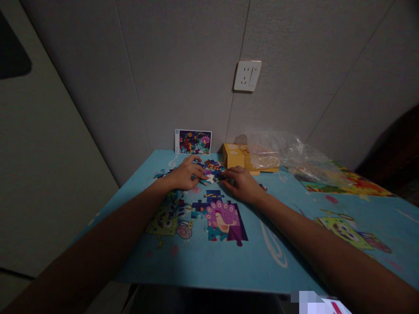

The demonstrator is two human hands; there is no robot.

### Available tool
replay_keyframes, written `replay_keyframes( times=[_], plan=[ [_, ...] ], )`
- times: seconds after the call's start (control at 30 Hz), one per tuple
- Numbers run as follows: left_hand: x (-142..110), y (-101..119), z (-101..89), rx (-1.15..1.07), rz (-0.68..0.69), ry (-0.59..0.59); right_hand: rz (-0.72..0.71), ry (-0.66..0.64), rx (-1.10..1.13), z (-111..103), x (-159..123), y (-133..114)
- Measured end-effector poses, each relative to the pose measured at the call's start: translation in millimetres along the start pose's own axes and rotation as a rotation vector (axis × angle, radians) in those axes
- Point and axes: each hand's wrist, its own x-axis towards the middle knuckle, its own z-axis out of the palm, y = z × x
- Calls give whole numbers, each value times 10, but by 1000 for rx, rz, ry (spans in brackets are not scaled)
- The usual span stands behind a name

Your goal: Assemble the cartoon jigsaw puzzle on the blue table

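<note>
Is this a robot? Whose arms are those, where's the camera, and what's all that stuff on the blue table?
No robot here! These are a person's own bare arms and hands. The one picture comes from a camera worn on their head, looking forward and down, so you see nearly what they see.

The left hand and right hand are at a heap of puzzle pieces. It's too dark and small to tell whether either holds a piece.

Nearer us on the blue table is a joined bit of puzzle showing a purple-pink bird with a fanned tail. Behind the hands stand a picture card and a yellow box, with crinkly clear plastic to the right.
</note>
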Motion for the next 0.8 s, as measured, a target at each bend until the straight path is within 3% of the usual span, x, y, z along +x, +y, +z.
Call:
replay_keyframes(
  times=[0.13, 0.37, 0.67, 0.73, 0.8],
  plan=[
    [16, 35, 18, 10, 47, 17, -51, -24, 34, 15, -13, -37],
    [126, 203, 50, 35, 113, 147, -27, 20, 100, -48, -7, -71],
    [164, 349, 37, 93, 161, 88, -6, 102, 145, -7, -30, -44],
    [142, 293, 33, 142, 125, 114, -7, 93, 111, -14, -22, -43],
    [99, 194, 27, 213, -13, 192, 33, 105, 76, -34, -14, -39]
  ],
)
